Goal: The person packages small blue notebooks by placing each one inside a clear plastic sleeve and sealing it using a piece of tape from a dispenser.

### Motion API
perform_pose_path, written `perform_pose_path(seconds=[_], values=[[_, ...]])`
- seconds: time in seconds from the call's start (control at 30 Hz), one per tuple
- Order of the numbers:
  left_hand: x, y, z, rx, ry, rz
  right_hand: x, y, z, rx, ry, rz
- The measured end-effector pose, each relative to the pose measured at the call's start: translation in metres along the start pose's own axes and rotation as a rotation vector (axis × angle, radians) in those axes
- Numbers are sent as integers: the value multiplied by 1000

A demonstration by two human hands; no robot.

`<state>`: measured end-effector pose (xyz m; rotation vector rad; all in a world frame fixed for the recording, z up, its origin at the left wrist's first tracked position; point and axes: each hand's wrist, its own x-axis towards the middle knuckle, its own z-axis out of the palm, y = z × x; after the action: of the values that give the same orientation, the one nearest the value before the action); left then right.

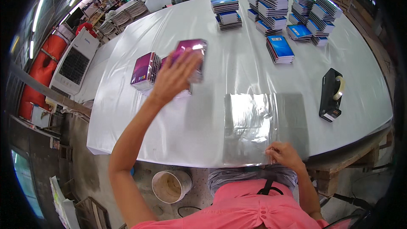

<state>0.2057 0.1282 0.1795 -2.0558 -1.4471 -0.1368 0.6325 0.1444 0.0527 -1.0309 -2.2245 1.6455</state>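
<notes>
My left hand (176, 76) reaches over purple-covered notebooks at the left of the table. Its fingers are stretched and spread, lying against a slightly blurred purple notebook pack (193, 46); the thumb's hold is hidden. Beside it stands another stack of purple spiral notebooks (142, 68). At the table's near edge my right hand (285, 154) is closed, thumb and fingertips pinched at the lower part of a clear plastic sheet (248, 121). The plastic lies flat and shiny on the white covering.
Blue spiral notebooks (280, 48) stand in several stacks at the far right. A black tape dispenser (328, 95) sits on the right of the white table (203, 123). Below the near edge is a white bucket (171, 186). An air cooler (75, 61) stands at left.
</notes>
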Motion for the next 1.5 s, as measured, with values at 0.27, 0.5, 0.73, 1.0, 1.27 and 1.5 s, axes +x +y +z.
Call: perform_pose_path(seconds=[0.27, 0.5, 0.73, 1.0, 1.27, 1.5], values=[[-43, -54, 25, -5, -148, -204, -6, 2, 8, -116, 38, -58], [-27, 6, 29, -126, 41, -348, -12, 5, -27, -60, 349, -64], [31, 168, 68, -822, -40, -324, 136, 21, -148, -207, 782, -378], [235, 181, 183, -1762, -225, -827, 299, 54, -268, -98, 824, 225], [257, 148, 296, -1920, -29, -1000, 315, -11, -230, 320, 514, 298], [259, 160, 260, -2125, -149, -997, 300, 20, -240, 589, 505, 201]])
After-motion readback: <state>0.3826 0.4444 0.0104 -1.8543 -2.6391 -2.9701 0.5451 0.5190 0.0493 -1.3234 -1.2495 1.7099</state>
